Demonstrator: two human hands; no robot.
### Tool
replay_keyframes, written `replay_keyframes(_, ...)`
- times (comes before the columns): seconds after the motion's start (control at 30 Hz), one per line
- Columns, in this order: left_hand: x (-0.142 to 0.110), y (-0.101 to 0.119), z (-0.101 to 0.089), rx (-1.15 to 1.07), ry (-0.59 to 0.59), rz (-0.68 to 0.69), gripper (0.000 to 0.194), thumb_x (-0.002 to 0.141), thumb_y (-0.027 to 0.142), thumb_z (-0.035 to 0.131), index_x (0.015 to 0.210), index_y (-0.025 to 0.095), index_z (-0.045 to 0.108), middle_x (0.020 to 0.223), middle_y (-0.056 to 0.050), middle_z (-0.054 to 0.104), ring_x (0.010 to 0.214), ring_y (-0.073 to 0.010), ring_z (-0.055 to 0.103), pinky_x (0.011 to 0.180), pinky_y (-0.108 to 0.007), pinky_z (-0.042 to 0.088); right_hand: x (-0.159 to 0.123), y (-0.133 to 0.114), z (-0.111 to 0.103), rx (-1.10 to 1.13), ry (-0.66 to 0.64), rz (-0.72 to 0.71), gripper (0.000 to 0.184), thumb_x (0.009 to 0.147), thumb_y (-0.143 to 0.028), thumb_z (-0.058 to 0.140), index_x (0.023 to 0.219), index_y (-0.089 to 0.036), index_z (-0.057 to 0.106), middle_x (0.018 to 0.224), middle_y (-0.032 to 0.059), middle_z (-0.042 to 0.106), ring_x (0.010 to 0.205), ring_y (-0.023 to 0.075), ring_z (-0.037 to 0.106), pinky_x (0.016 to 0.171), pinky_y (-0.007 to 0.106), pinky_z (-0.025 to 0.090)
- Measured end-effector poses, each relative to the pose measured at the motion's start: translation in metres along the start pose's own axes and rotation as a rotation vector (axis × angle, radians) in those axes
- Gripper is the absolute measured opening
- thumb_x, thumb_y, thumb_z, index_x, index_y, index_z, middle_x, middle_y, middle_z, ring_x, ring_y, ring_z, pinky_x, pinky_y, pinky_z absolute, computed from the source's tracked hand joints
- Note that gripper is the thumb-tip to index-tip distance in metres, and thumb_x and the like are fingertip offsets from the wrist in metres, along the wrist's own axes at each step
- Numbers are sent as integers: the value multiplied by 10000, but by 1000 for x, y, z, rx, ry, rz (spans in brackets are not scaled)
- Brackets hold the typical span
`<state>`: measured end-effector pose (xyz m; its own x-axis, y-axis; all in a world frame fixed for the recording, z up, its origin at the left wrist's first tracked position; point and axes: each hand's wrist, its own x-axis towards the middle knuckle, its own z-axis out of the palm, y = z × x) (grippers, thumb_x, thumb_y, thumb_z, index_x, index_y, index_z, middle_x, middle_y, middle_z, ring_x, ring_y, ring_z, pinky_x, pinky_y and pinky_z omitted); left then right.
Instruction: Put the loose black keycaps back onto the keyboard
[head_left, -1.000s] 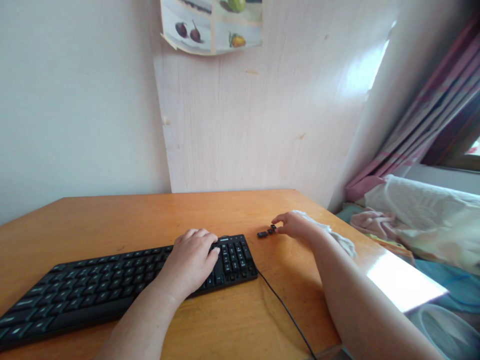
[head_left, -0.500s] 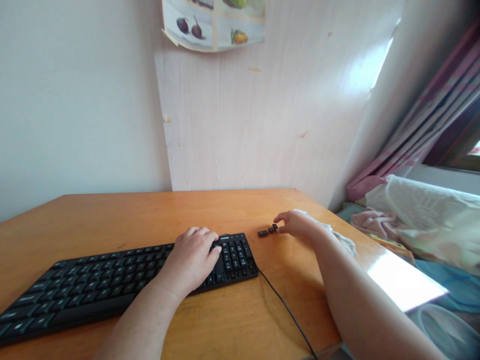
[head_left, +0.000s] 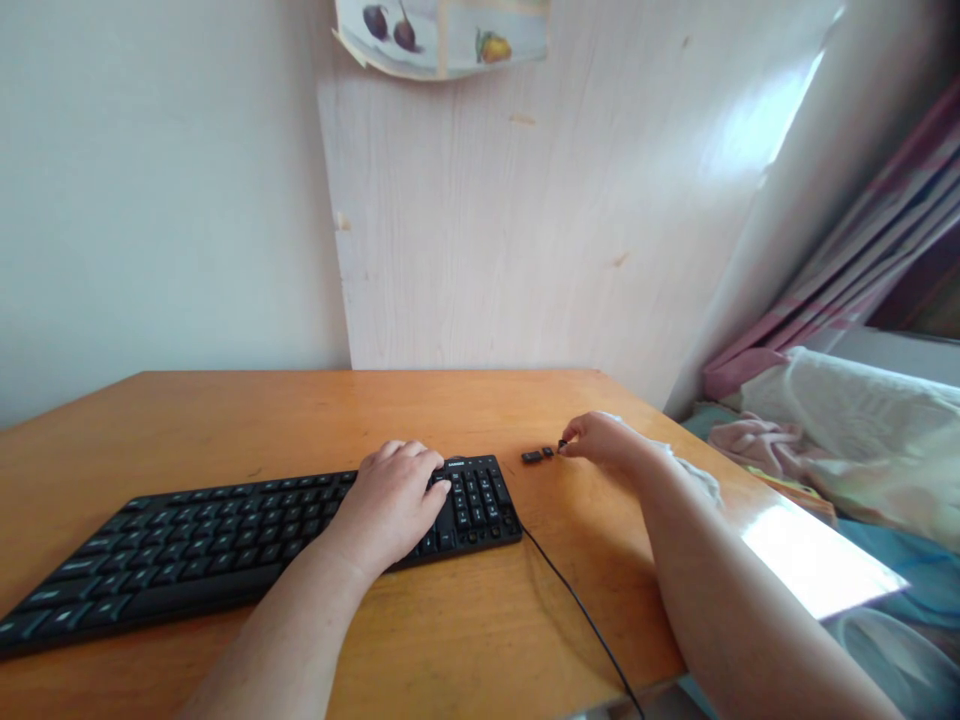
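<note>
My left hand (head_left: 394,500) lies across the right half of a black keyboard (head_left: 202,590). Its fingers bend over the far edge, tips hidden, and the thumb rests on the keys by the number pad. The near right corner of the number pad (head_left: 491,530) shows bare key sockets without caps. Right of the keyboard, my right hand (head_left: 596,438) pinches a small black keycap (head_left: 563,444) between thumb and forefinger, close above the desk. Just left of those fingertips lie two loose keycaps, a wider one (head_left: 531,457) and a smaller one (head_left: 548,452).
Behind my right hand a pale crumpled cloth (head_left: 694,478) lies on the wooden desk (head_left: 300,410). The keyboard's cable (head_left: 581,610) runs over the desk's front edge. A wall stands behind, and fabric bundles (head_left: 862,430) are heaped at the right.
My right hand has drawn slightly away from the loose keycaps with one keycap between its fingertips. My left hand stays on the keyboard. The whole view has shifted a little.
</note>
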<state>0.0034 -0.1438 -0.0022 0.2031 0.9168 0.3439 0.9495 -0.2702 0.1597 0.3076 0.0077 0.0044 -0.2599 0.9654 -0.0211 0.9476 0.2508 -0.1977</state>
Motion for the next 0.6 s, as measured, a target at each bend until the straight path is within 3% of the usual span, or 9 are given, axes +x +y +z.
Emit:
replay_keyframes(0.13,0,1,0,-3,0,-3,229,903,342,497,1013,228,663,991,-68,658,1015,-247,549,919,-385,401,-13,-12,-10,59,20,-80,336,761,-400,674,1035,-218,745,841,50,709,722,172,607,643,268,399)
replay_keyframes(0.37,-2,2,-2,3,-9,-12,214,903,347,508,1004,232,658,985,-70,649,1019,-254,542,908,-391,406,-69,-65,-37,24,-103,-363,346,798,-436,637,1104,-293,710,766,-10,682,637,135,577,573,248,359)
replay_keyframes(0.43,-2,2,-3,4,-12,-13,218,904,350,509,1013,232,656,989,-72,649,1026,-256,539,914,-395,405,-82,-77,-39,2,-168,-441,352,797,-433,644,1115,-295,707,753,-15,676,640,132,582,570,245,354)
replay_keyframes(0.6,-2,4,-3,22,-12,-7,217,902,348,516,1017,229,656,1000,-80,648,1036,-261,537,921,-404,405,-89,-88,-29,2,-189,-526,327,799,-389,640,1100,-279,708,808,-12,687,681,134,593,578,242,359)
